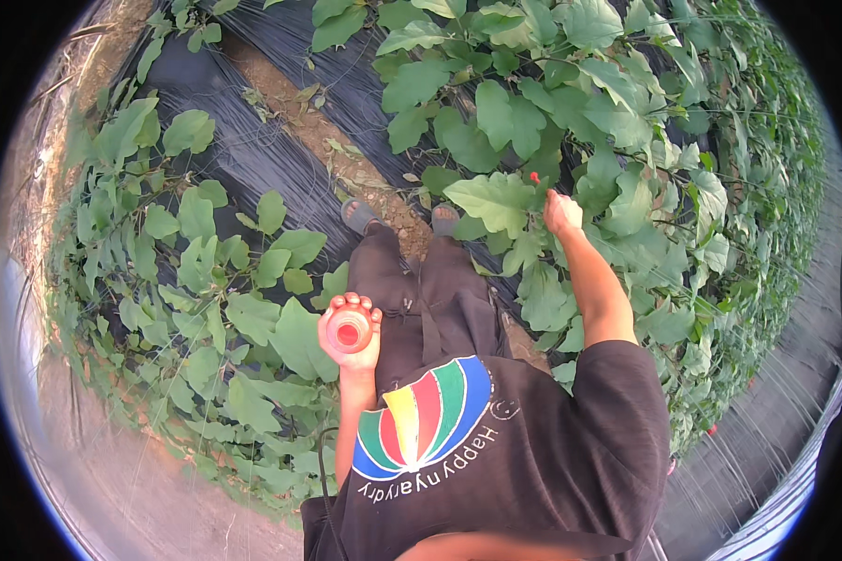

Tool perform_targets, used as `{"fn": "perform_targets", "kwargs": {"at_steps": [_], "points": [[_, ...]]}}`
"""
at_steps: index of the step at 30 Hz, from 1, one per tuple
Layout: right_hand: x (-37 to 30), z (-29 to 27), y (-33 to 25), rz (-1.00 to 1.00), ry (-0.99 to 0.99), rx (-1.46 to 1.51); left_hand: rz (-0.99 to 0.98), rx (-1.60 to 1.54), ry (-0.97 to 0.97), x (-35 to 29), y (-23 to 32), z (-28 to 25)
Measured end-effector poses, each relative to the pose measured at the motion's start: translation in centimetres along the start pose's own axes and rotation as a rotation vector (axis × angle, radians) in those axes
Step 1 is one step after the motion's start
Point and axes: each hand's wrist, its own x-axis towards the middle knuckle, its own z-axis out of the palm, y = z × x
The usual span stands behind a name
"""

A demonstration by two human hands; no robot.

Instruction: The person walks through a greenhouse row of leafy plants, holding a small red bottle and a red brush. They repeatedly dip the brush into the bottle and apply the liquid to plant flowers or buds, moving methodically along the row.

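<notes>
My left hand [350, 329] is closed around a small clear round container [348, 333], held upright in front of my thigh. Red liquid shows at its bottom, seen through the open top. On the other side, my right hand [563, 213] reaches forward into the broad-leaved plants on the right, fingers pinched together. Just past its fingertips is the bright red end of a small red-tipped stick [534, 177]; its shaft is mostly hidden by the fingers. A large pale green leaf [496, 202] lies right beside that red tip.
Leafy plants [206, 327] crowd my left, and a denser row [664, 140] rises on my right. Black plastic sheeting [253, 150] covers the beds, with a strip of bare soil [346, 164] between them. My sandalled feet [358, 217] stand there. Thin strings cross the plants.
</notes>
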Motion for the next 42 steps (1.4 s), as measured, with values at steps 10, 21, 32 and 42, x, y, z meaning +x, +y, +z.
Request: {"fn": "perform_targets", "kwargs": {"at_steps": [10,21,32,42], "points": [[-5.5,-3.7,-9.4,-0.022,0.3,0.168,-0.04,-0.023,-0.107,3.8,8.8,2.3],[-1.6,-10.4,-14.5,0.175,0.509,0.493,-0.039,0.022,-0.064,8.0,10.7,7.2],[14.6,-12.9,-8.5,0.656,0.42,0.965,0.02,0.13,-0.154,14.2,7.8,15.2],[22.2,-12.6,-7.8,0.783,0.048,1.132,0.006,0.258,-0.107,16.8,4.4,19.4]]}}
